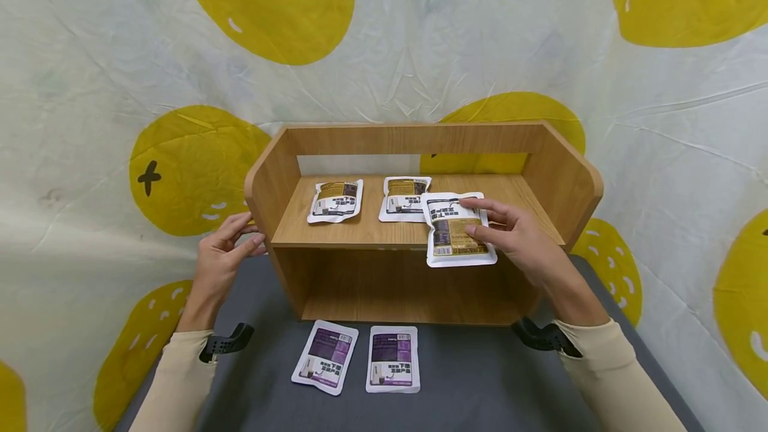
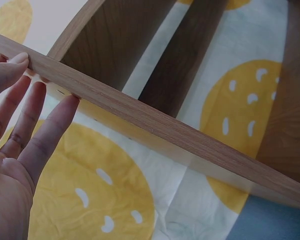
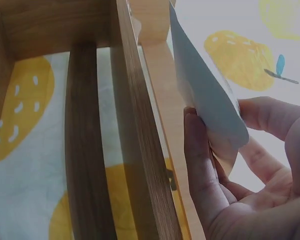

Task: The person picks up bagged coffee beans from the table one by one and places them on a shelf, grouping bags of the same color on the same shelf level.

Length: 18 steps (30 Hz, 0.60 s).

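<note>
My right hand (image 1: pixel 528 239) pinches a white-edged pouch (image 1: pixel 461 235) with a gold and purple label, holding it over the front edge of a wooden shelf unit's upper shelf (image 1: pixel 360 235). In the right wrist view, thumb and fingers grip opposite faces of the tilted pouch (image 3: pixel 205 82). Two similar pouches, one at the left (image 1: pixel 336 201) and one in the middle (image 1: pixel 403 200), lie on that shelf. My left hand (image 1: pixel 219 255) is at the unit's left side; in the left wrist view, its extended fingertips (image 2: pixel 70 102) touch the side panel's edge (image 2: pixel 130 107).
Two purple-labelled pouches, a tilted one (image 1: pixel 325 357) and a straighter one (image 1: pixel 393 360), lie on the grey table (image 1: pixel 468 379) before the unit. Below the upper shelf is an open lower compartment (image 1: pixel 384 292). A fruit-patterned cloth (image 1: pixel 384 39) hangs behind.
</note>
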Each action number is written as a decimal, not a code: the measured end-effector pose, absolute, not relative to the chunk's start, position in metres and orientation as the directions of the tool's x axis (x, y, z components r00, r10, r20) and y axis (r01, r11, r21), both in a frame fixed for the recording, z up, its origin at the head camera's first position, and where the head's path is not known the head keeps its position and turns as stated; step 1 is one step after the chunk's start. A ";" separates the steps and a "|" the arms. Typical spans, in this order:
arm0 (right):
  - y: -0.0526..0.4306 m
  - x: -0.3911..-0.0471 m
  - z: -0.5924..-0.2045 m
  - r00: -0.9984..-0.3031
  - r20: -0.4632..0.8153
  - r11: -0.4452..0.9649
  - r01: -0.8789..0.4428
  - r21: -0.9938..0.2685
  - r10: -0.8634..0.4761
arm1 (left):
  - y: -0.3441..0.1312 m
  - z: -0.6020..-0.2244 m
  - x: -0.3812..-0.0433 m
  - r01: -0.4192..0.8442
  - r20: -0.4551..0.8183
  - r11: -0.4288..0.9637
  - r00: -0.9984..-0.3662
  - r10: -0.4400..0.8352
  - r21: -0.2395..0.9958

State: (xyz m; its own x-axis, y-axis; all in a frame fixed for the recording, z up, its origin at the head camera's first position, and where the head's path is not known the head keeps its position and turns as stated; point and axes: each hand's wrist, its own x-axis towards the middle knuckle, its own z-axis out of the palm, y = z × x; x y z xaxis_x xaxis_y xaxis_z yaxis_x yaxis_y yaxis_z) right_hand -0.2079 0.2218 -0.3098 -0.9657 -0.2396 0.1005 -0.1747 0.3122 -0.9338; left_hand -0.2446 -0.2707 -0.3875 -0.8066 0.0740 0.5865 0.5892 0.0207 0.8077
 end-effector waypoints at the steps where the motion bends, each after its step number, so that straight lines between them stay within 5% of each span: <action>1: 0.223 -0.209 -0.309 -0.968 0.104 0.318 -0.175 -0.932 -0.228 | -0.271 -0.388 -0.245 0.589 0.587 0.019 -0.807 0.074 0.808; 18: 0.244 -0.237 -0.303 -0.992 0.098 0.416 -0.121 -0.901 -0.078 | -0.271 -0.387 -0.244 0.584 0.581 0.018 -0.810 0.074 0.812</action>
State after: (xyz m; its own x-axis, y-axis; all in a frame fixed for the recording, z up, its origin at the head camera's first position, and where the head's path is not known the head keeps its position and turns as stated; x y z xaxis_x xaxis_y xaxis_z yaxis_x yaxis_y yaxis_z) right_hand -0.2370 0.2442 -0.3034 -0.9922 -0.0781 0.0977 -0.1214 0.4157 -0.9014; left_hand -0.2435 -0.2705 -0.3868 -0.8103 0.0741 0.5813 0.5839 0.0182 0.8116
